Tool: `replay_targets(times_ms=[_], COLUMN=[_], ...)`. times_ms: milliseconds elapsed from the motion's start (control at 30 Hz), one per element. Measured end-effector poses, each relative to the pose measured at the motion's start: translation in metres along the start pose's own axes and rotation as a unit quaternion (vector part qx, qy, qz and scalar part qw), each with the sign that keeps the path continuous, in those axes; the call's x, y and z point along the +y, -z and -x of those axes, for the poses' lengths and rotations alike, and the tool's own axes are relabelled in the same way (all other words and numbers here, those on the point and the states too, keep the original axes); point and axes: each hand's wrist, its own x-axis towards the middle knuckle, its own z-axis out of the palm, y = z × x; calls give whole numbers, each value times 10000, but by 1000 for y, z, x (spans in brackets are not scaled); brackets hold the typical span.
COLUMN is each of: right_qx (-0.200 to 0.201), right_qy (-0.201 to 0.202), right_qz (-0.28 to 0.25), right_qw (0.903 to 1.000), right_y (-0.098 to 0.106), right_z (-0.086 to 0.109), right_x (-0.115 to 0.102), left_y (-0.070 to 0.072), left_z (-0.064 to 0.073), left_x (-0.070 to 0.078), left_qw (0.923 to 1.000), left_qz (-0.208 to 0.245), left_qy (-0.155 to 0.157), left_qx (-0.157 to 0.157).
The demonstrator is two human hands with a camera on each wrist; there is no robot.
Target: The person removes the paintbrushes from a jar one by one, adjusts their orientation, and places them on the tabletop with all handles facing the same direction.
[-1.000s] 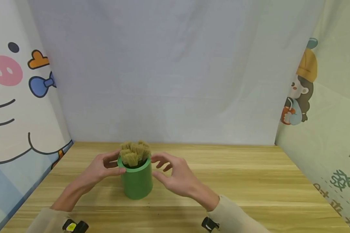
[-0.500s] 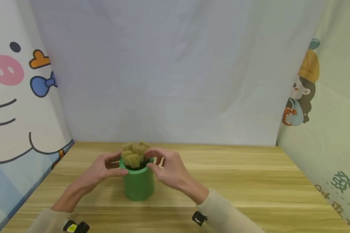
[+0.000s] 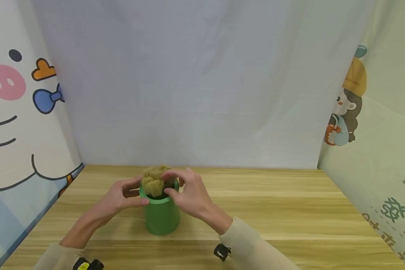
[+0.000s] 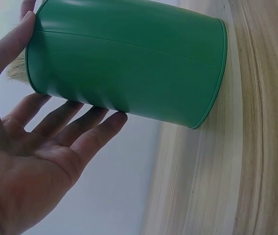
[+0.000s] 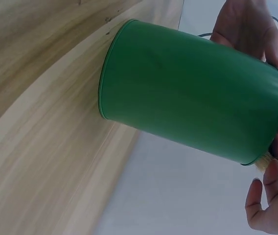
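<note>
A green cylindrical container (image 3: 162,217) stands upright on the wooden table, with several brushes (image 3: 152,185) in it, tan bristles up. Their handles are hidden inside. My left hand (image 3: 116,195) holds the container from the left, thumb on the near rim and fingers against the far side. In the left wrist view, the left fingertips touch the container's wall (image 4: 129,58). My right hand (image 3: 192,193) is at the right of the opening, with forefinger and thumb pinching around one brush among the bristles. The right wrist view shows bristles (image 5: 265,161) beside those fingers.
The wooden table (image 3: 273,210) extends to the right of the container. A plain pale cloth (image 3: 202,82) hangs behind it. Printed cloths with cartoon figures hang at the left (image 3: 10,150) and right (image 3: 374,150).
My right hand has moved left from beside the container into the brushes at its opening, and the bristles have shifted. My left hand keeps its hold; the container has slid slightly right.
</note>
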Motion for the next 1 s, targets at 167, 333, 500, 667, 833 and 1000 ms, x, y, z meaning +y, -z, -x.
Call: replay_targets(times_ms=[167, 333, 500, 667, 833, 1000], right_qx=[172, 352, 369, 379, 431, 363], right_qy=[210, 359, 279, 111, 77, 286], right_qz=[164, 419, 597, 329, -143, -479], right_qw=[9995, 9979, 9971, 9987, 9989, 9978], right_y=[-4, -8, -11, -12, -10, -5], right_z=[-4, -5, -7, -9, -9, -8], right_x=[3, 4, 2, 2, 8, 11], left_y=[0, 0, 1, 2, 2, 3], left_z=[1, 1, 1, 1, 2, 2], left_x=[0, -1, -1, -1, -1, -1], left_qw=[10000, 10000, 9999, 9998, 9995, 9995], left_qz=[-21, -49, -92, -102, -187, -204], left_qy=[-13, -4, 77, 150, 222, 239], left_qx=[37, 59, 69, 72, 79, 50])
